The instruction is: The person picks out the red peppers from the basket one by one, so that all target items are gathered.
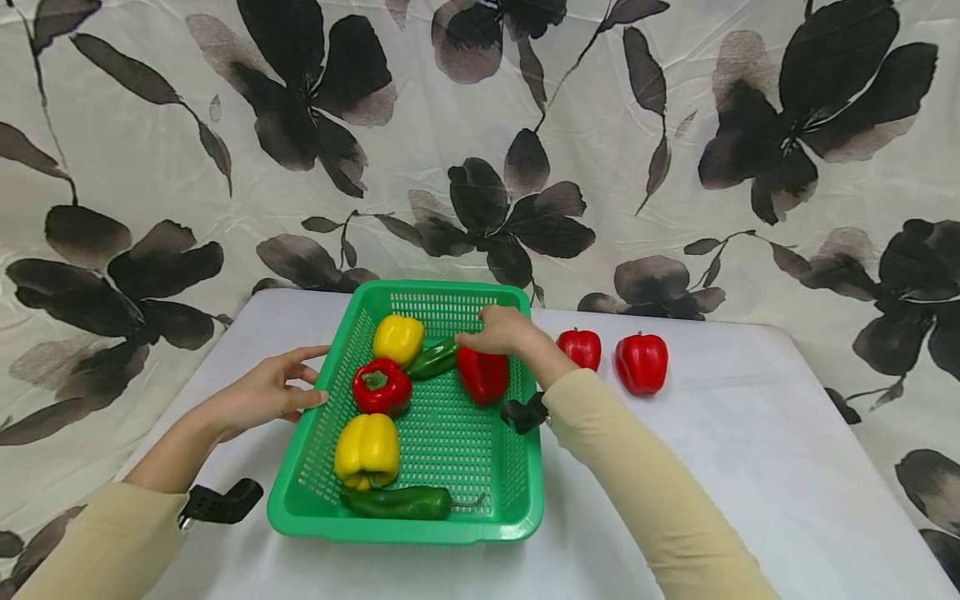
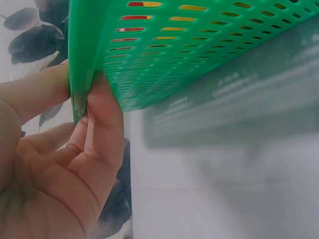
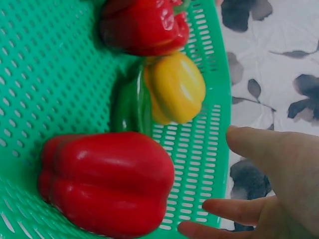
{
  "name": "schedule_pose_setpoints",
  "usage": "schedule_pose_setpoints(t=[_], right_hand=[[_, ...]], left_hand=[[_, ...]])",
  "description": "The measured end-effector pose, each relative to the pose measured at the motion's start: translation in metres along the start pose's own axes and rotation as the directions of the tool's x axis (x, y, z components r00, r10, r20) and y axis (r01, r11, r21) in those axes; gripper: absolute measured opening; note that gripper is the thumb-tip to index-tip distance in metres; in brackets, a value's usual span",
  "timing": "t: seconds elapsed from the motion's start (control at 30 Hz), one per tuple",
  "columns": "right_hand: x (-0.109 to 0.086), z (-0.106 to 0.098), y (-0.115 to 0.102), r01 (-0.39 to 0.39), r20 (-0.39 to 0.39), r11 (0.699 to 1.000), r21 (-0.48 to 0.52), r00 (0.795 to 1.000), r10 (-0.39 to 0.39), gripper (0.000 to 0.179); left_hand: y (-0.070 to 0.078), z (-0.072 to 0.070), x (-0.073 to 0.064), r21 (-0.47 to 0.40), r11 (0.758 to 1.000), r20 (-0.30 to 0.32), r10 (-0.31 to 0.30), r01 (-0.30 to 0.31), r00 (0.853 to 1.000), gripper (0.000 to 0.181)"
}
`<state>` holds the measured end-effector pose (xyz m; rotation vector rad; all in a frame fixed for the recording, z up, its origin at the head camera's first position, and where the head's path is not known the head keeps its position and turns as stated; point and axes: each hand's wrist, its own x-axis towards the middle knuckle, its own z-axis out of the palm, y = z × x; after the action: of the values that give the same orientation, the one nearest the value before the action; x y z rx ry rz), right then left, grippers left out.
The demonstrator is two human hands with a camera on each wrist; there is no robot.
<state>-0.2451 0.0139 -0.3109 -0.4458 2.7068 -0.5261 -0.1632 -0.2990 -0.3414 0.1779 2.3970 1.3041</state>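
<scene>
A green plastic basket (image 1: 405, 532) stands on the table, its rim pinched on the left side between the thumb and fingers of my left hand (image 1: 262, 392). Over the basket's far right corner is my right hand (image 1: 504, 332), close to a red bell pepper (image 1: 483, 379) lying inside. In the right wrist view, the fingers of that hand are spread and hold nothing, apart from the pepper. Also in the basket are a green chili pepper (image 1: 435, 360), a yellow bell pepper (image 1: 398, 339), a second red bell pepper (image 1: 381, 387), another yellow bell pepper (image 1: 367, 450) and a long green pepper (image 1: 397, 503).
Two more red bell peppers, one nearer the basket (image 1: 579, 347) and one farther right (image 1: 641, 364), sit on the white-covered table (image 1: 720, 467). A floral cloth (image 1: 480, 125) hangs behind the table's far edge.
</scene>
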Motion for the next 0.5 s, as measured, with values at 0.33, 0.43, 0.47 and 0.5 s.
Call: schedule_pose_setpoints(t=[0.33, 0.43, 0.47, 0.5], right_hand=[[0.007, 0.008, -0.003, -0.050, 0.085, 0.999, -0.006, 0.995, 0.050, 0.063], [0.008, 0.010, -0.004, -0.077, 0.115, 0.997, 0.025, 0.991, 0.073, 0.065], [0.009, 0.010, -0.004, -0.079, 0.121, 0.997, 0.025, 0.990, 0.076, 0.065], [0.009, 0.011, -0.004, -0.084, 0.127, 0.996, 0.031, 0.989, 0.079, 0.064]], left_hand=[[0.001, 0.000, -0.002, -0.005, 1.000, -0.001, 0.005, -0.005, 1.000, 0.079], [0.002, 0.000, -0.002, -0.002, 1.000, -0.001, 0.004, -0.004, 1.000, 0.079], [0.002, 0.000, -0.002, 0.001, 1.000, -0.001, 0.003, -0.003, 1.000, 0.079], [0.002, 0.000, -0.002, 0.005, 1.000, 0.000, 0.003, -0.003, 1.000, 0.079]])
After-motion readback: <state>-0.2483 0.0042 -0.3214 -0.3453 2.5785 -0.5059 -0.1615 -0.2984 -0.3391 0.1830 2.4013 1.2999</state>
